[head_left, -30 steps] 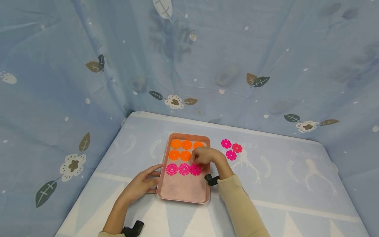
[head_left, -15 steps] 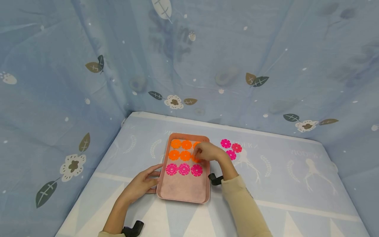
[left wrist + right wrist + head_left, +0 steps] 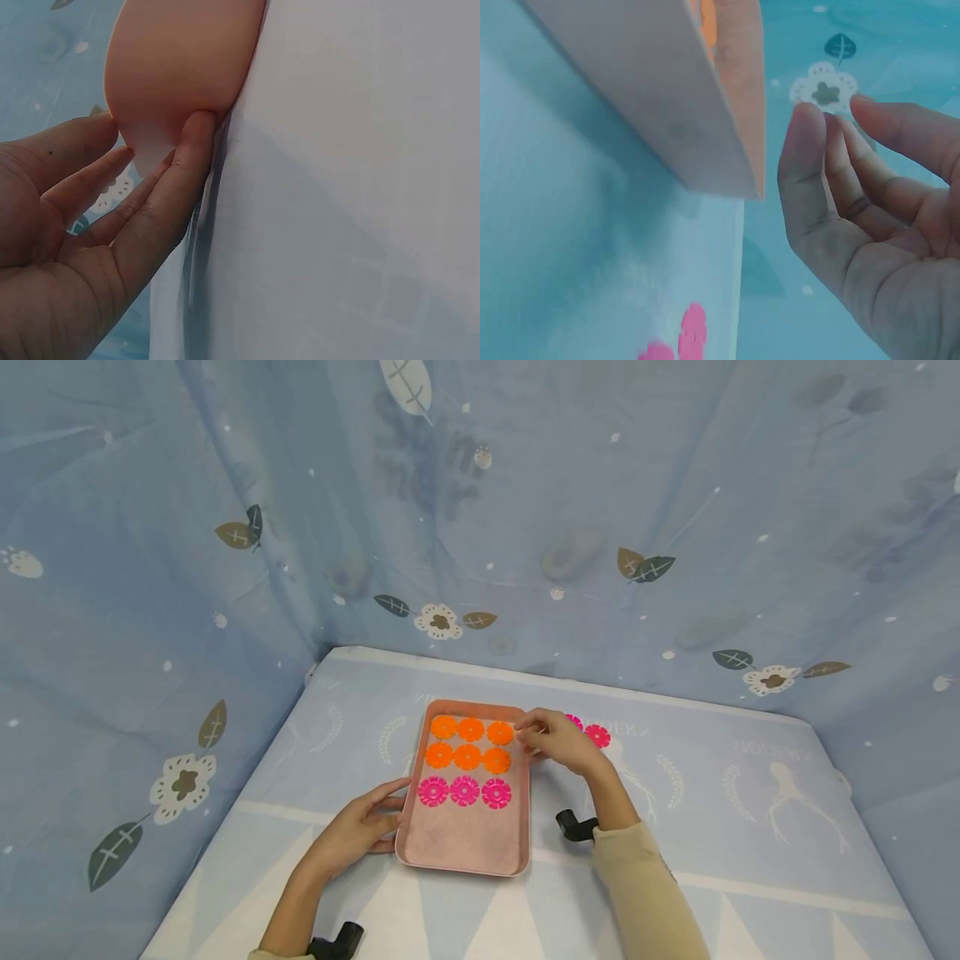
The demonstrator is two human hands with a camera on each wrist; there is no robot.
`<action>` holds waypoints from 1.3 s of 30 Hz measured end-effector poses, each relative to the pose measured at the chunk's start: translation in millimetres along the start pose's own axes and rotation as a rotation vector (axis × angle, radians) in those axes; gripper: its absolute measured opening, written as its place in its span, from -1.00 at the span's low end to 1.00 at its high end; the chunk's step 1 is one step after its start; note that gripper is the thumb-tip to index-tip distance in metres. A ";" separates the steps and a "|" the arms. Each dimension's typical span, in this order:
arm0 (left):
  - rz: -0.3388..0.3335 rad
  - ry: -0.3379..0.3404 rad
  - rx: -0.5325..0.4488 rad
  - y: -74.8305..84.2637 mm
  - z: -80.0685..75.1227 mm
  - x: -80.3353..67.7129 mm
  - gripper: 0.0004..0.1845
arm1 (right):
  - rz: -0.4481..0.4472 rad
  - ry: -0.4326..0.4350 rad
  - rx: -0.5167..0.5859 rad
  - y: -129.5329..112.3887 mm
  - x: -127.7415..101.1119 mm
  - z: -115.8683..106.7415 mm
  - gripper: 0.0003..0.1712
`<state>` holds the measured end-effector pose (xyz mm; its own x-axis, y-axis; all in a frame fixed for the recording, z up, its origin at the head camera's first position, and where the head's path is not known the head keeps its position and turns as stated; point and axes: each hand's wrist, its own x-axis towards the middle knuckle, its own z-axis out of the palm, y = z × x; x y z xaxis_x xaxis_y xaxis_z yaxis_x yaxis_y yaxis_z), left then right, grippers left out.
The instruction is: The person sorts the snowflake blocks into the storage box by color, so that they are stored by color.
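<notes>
A pink rectangular tray [image 3: 461, 847] holds several notched plastic discs in rows of three. Two rows are orange, including an orange disc [image 3: 467, 757], and the row nearest the person is pink, including a pink disc [image 3: 464, 791]. At the tray's left side, my left hand [image 3: 358, 831] touches the outer wall with its fingertips; the left wrist view shows thumb and fingers extended against the tray [image 3: 184, 56]. My right hand [image 3: 562, 742] is over the tray's right rim, fingers loosely bent. In the right wrist view, nothing shows between the right hand's [image 3: 877, 202] fingertips.
Right of the tray lie loose pink discs [image 3: 597, 736] on the patterned tablecloth [image 3: 712, 810], partly covered by the right hand. Blue patterned curtains [image 3: 525, 510] stand behind and beside the table. Black wrist-camera mounts [image 3: 576, 827] sit on both wrists.
My right hand has moved from above the tray's pink row up and right to the rim, uncovering the right-hand orange discs. The left hand has stayed at the tray's side.
</notes>
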<state>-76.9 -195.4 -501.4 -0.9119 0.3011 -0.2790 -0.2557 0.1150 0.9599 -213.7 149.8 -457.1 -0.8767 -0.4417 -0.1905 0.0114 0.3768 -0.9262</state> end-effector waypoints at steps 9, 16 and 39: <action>-0.001 0.004 -0.001 0.5 1.1 -0.3 -0.38 | 0.000 0.128 -0.059 12.7 -15.1 -34.3 -0.63; 0.007 -0.005 0.002 -0.8 0.7 -0.4 -0.38 | 0.008 0.198 -0.080 31.5 -23.7 -67.8 -0.60; -0.006 0.007 -0.012 -1.3 0.5 1.7 -0.38 | 0.258 0.297 -0.285 84.4 -24.6 -108.7 -0.55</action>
<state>-78.0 -194.5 -503.1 -0.9124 0.2943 -0.2844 -0.2647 0.1055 0.9585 -243.5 281.0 -495.3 -0.9624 -0.0687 -0.2627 0.1506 0.6697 -0.7272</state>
